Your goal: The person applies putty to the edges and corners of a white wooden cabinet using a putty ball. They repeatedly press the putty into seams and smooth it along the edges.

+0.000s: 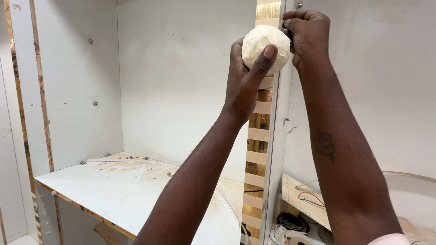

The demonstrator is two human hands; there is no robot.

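We are looking into an unfinished white cabinet. Its back wall and left side wall are plain white board, dotted with a few small metal brackets. A raw plywood edge strip runs down the left side. Below sits a white shelf, smudged and scattered with screws, with a thin wooden strip lying near its back corner. A vertical divider panel splits the view; beside it we see a column of pale taped bands. To the right, another white wall, and low down, what may be coiled cables. The light is even and soft.
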